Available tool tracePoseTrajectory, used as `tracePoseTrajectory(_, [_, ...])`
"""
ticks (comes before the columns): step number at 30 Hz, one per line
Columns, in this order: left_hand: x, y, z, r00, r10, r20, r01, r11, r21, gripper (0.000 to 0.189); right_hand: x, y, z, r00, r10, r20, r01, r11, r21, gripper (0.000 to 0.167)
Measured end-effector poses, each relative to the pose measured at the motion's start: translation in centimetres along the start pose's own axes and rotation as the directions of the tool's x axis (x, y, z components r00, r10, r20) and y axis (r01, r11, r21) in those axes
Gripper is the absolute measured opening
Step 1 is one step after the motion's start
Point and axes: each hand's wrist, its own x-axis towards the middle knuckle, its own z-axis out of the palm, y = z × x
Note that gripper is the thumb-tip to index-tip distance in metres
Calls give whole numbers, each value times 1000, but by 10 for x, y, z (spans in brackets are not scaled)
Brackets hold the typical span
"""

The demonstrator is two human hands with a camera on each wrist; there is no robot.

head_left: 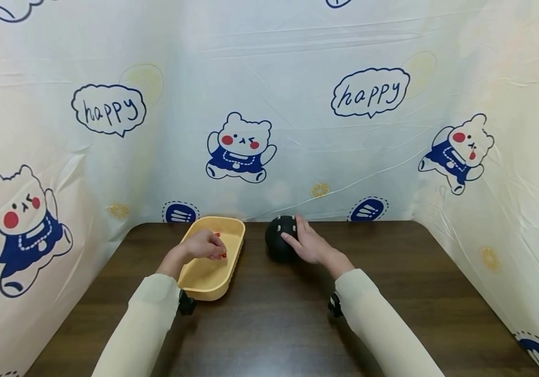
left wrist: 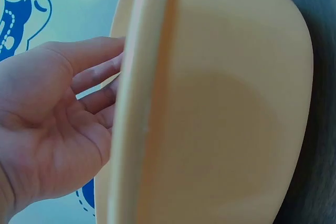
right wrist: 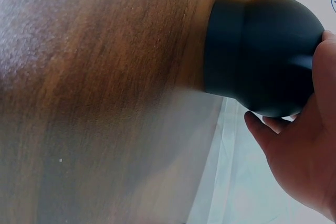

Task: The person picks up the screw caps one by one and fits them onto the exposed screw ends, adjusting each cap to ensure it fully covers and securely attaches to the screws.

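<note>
My left hand [head_left: 205, 245] reaches over the yellow plastic basket [head_left: 203, 289], its fingers bent downward. Small red pieces [head_left: 217, 234] lie in the basket around the fingertips; whether the fingers pinch one is not clear. In the left wrist view, the basket's rim [left wrist: 134, 98] hides the fingertips. My right hand [head_left: 311, 243] holds the side of a black ball-shaped object [head_left: 276, 243], thumb towards the front. Several small light-coloured fittings show on top of that object. The right wrist view shows its round body on a short cylindrical base [right wrist: 223, 48], standing on the table.
The dark wood table [head_left: 269, 324] carries the basket at left and the black object near the back edge. Behind and beside it hangs a pale curtain [head_left: 297, 173] printed with cartoon bears and the word "happy". Each wrist has a small black device.
</note>
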Motion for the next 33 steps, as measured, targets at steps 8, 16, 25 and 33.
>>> tracePoseTrajectory(8, [-2, 8, 4, 999, 18, -28, -21, 995, -95, 20, 0, 0, 0, 1000, 7, -3, -7, 1000, -4, 87])
tracePoseTrajectory(16, [-3, 15, 15, 995, 15, -95, -27, 991, -129, 17, 1, 2, 1, 1000, -5, 0, 5, 1000, -5, 87])
tracePoseTrajectory(25, [-4, 19, 17, 990, 13, -143, -35, 987, -154, 20, 2, 3, 0, 1000, -8, -5, 8, 1000, 0, 88])
tracePoseTrajectory(33, [-4, 23, 20, 984, 19, -180, -57, 976, -211, 22, 3, 4, 1, 1000, -22, 1, 22, 1000, 1, 88])
